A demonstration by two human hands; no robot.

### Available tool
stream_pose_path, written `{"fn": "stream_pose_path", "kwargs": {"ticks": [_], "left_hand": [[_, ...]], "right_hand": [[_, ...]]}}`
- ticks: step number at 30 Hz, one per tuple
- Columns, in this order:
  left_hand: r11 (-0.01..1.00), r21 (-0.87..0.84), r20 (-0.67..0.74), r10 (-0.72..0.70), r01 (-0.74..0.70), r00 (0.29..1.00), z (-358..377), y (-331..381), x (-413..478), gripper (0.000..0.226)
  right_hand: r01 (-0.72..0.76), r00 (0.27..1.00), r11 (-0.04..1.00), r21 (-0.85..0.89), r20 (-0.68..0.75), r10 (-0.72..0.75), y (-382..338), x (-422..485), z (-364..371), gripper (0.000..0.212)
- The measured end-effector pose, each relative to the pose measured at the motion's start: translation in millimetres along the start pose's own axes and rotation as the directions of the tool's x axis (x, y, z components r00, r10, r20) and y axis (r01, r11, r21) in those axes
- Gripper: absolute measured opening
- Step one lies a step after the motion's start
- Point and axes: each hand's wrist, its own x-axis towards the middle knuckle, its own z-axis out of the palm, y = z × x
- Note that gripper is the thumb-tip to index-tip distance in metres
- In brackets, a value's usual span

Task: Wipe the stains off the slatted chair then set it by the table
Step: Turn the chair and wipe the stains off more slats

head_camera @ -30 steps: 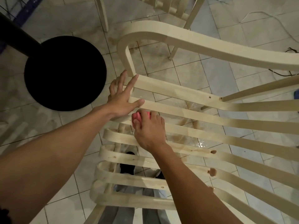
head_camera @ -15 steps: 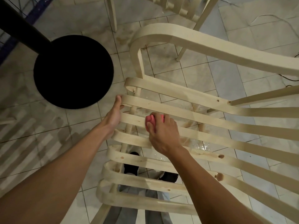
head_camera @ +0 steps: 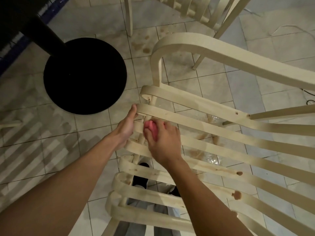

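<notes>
Black and round, the table base stands at left on the tiled floor, near the chair but apart from it. The left hand grips the chair's slat ends, thumb on the outer edge, fingers tucked behind the slats. Just right of it, a pink cloth is bunched in the right hand, whose fingers close round it and press it to a slat. With one hand as the only brace, hard rubbing could, I judge, shove the chair or twist it from that grip. Further right, brown stains mark the lower slats and might get missed. Below them a wet patch shines, and feet or chair legs could slip there. No brand, label or writing is readable.
</notes>
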Motion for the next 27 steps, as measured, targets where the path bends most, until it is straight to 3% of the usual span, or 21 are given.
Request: {"fn": "stream_pose_path", "kwargs": {"ticks": [6, 10, 13, 16, 19, 23, 27], "left_hand": [[0.996, 0.090, -0.010, 0.017, -0.016, 1.000, 3, -2, 3, 0.062], [0.995, 0.096, -0.003, 0.025, -0.025, 1.000, 5, -1, 3, 0.059], [0.997, 0.080, 0.010, -0.005, 0.004, 1.000, 5, 2, -2, 0.062], [0.998, 0.053, 0.009, -0.016, 0.016, 1.000, 10, 12, -9, 0.057], [0.995, 0.090, 0.000, 0.030, -0.030, 1.000, 15, 19, -19, 0.039], [0.997, 0.013, 0.026, 0.071, -0.071, 0.997, 12, 13, -15, 0.056], [0.998, -0.007, 0.012, 0.066, -0.066, 0.998, 9, 13, -15, 0.060]], "right_hand": [[-0.028, 0.995, 0.979, 0.204, -0.087, 0.047, 50, -24, -30, 0.033], [0.005, 0.947, 0.951, 0.308, -0.306, 0.095, 49, -21, -44, 0.038], [-0.060, 0.919, 0.965, 0.257, -0.363, 0.154, 47, 2, -37, 0.034], [-0.060, 0.922, 0.992, 0.107, -0.374, 0.096, 40, 23, -19, 0.022], [-0.027, 0.936, 0.999, 0.028, -0.351, 0.035, 21, 36, -4, 0.024], [0.052, 0.968, 0.998, -0.041, -0.242, -0.061, -14, 49, 5, 0.030], [0.102, 0.993, 0.971, -0.215, -0.032, -0.111, -43, 69, 6, 0.030]]}}
